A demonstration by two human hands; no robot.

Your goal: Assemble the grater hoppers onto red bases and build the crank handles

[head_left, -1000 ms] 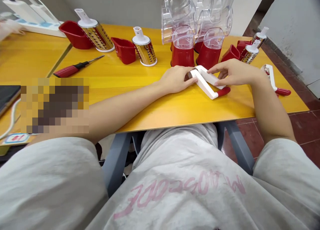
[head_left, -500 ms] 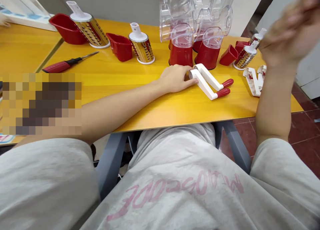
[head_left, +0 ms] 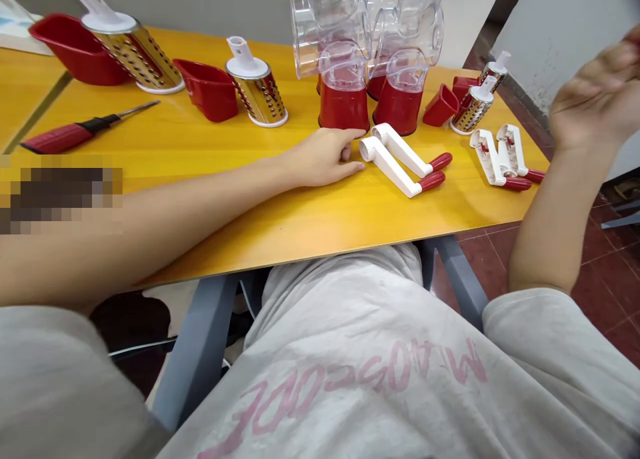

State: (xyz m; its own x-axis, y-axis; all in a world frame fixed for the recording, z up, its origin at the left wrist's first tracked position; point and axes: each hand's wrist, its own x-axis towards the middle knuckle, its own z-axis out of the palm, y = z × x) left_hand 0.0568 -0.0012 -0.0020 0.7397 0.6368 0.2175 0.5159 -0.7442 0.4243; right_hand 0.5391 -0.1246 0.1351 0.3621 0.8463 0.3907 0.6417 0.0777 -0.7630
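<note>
My left hand (head_left: 325,156) rests on the table, index finger and thumb stretched out and apart, holding nothing. Just right of its fingertips lie two white crank handles with red grips, a front crank (head_left: 393,169) and a rear crank (head_left: 404,151). A small gap separates the thumb from the front one. My right hand (head_left: 595,102) is raised off the table at the right edge of the view. Its fingers are curled and partly cut off, so anything inside them is hidden.
Red bases with clear plastic housings (head_left: 345,102) stand at the back. Grater drums (head_left: 257,86) and red hoppers (head_left: 210,89) stand left and right. A screwdriver (head_left: 75,134) lies at left. More white cranks (head_left: 487,156) sit near the right table end. Chair arms (head_left: 460,279) flank me.
My view has shifted, and the table things appear further left. My left thumb and fingers have come off the front crank. My right hand has come lower and is less blurred.
</note>
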